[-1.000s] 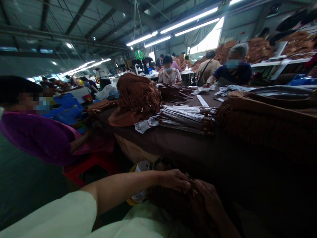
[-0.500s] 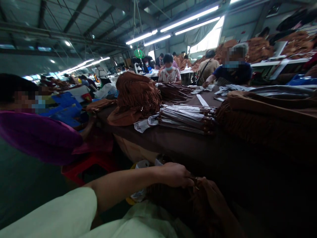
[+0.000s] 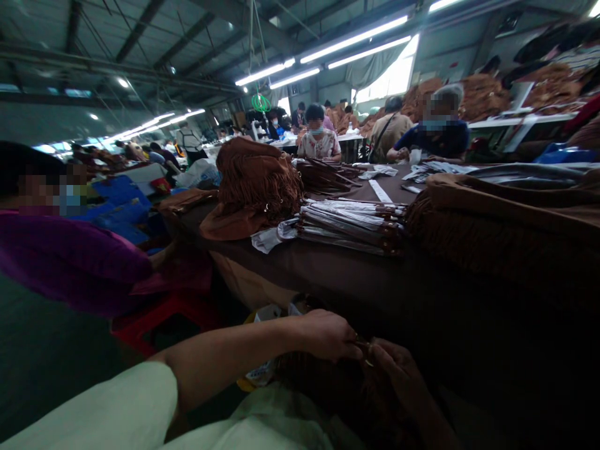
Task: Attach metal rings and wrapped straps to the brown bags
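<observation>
In the dim lower part of the head view, a brown fringed bag (image 3: pixel 323 381) lies on my lap, much of it in shadow. My left hand (image 3: pixel 330 336) is closed, its fingers pinching a short brown strap (image 3: pixel 362 343). Close beside it, my right hand (image 3: pixel 396 364) pinches at the other end of that strap. A small gold-coloured metal ring (image 3: pixel 369 359) shows at the right fingertips. Whether the strap passes through the ring is too dark to tell.
On the brown-covered table (image 3: pixel 262 262) lie a stack of wrapped straps (image 3: pixel 347 226), a fringed bag pile (image 3: pixel 257 181) and a larger fringed bag (image 3: pixel 510 219). A person in purple (image 3: pixel 70 256) sits left on a red stool (image 3: pixel 154 319). Others work across the table.
My fingertips have shifted slightly, and the metal ring shows more clearly between them. Across the table, the person in dark blue now has a white piece raised near one hand.
</observation>
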`<state>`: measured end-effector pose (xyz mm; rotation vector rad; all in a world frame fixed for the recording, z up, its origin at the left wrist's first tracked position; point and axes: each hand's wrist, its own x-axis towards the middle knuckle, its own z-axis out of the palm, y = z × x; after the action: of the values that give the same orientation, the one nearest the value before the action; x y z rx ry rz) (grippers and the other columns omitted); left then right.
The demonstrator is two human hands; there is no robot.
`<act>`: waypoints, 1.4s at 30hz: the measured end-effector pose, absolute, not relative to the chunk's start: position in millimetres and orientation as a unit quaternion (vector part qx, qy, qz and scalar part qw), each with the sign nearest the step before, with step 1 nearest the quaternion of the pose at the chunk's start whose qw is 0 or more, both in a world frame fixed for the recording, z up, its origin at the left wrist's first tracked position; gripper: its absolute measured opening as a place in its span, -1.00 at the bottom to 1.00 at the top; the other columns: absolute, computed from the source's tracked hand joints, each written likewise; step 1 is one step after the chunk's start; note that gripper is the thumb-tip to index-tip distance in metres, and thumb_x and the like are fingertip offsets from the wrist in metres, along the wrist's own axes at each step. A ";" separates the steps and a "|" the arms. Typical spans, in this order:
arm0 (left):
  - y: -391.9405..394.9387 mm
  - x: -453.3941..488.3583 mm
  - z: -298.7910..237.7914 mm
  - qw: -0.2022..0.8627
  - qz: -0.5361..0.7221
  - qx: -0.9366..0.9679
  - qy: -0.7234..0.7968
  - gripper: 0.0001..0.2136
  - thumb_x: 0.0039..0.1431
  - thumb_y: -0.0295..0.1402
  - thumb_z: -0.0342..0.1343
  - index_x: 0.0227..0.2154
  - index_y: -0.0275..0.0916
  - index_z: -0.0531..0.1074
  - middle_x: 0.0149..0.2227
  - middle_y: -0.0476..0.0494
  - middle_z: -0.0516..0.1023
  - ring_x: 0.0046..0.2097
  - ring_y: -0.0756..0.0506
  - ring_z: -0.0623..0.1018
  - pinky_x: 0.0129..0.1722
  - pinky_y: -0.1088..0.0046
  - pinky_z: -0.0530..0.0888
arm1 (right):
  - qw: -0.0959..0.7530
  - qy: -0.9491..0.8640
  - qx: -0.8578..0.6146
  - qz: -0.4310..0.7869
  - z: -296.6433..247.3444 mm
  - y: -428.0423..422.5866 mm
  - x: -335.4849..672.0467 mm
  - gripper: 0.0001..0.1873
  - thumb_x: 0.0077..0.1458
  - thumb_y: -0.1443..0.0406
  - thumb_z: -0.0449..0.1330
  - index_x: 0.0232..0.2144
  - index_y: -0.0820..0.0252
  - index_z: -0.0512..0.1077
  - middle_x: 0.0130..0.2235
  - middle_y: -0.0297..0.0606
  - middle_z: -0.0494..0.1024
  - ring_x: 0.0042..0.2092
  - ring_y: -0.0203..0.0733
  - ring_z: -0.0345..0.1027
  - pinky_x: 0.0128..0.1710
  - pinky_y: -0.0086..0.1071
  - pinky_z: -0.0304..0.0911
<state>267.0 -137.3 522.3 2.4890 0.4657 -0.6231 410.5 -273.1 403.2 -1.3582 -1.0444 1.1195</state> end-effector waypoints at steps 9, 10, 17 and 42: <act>-139.2 274.1 508.8 0.289 -0.221 0.882 0.301 -0.70 0.11 -0.13 -0.01 -0.35 -0.23 0.51 -0.40 -0.08 0.53 -0.37 -0.06 0.49 -0.47 0.52 0.30 | 0.452 -0.490 -0.638 0.385 406.6 -264.8 402.6 -0.52 0.19 -0.02 -0.04 -0.59 0.18 0.25 -0.55 -0.40 0.16 -0.48 -0.30 0.01 -0.49 -0.41 -0.08; -142.7 274.6 509.2 0.255 -0.219 0.889 0.310 -0.68 0.13 -0.14 -0.04 -0.35 -0.25 0.52 -0.37 -0.15 0.55 -0.33 -0.10 0.52 -0.46 0.50 0.33 | 0.449 -0.492 -0.652 0.361 406.3 -263.2 400.6 -0.53 0.18 -0.01 -0.03 -0.61 0.17 0.25 -0.55 -0.39 0.18 -0.47 -0.28 0.03 -0.48 -0.40 -0.08; -158.2 267.5 512.7 0.221 -0.192 0.938 0.188 -0.63 0.25 -0.13 -0.16 -0.30 -0.25 0.47 -0.34 -0.21 0.55 -0.27 -0.16 0.54 -0.38 0.44 0.38 | 0.484 -0.450 -0.611 0.436 406.2 -267.8 409.4 -0.55 0.15 -0.02 -0.02 -0.61 0.15 0.16 -0.56 -0.42 0.12 -0.49 -0.31 0.02 -0.51 -0.42 0.00; -131.5 259.7 473.0 0.531 -0.155 0.800 0.233 -0.75 0.20 -0.19 -0.02 -0.38 -0.28 0.40 -0.49 0.05 0.35 -0.47 0.07 0.33 -0.48 0.59 0.26 | 0.448 -0.507 -0.618 0.399 420.3 -271.1 416.2 -0.67 0.13 0.07 0.09 -0.15 0.14 0.38 -0.22 -0.29 0.50 -0.18 -0.15 0.34 -0.18 -0.38 0.22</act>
<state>259.7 -131.5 473.0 1.9090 0.5567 -0.3693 416.2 -271.1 420.3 -1.5300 -1.2557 0.9873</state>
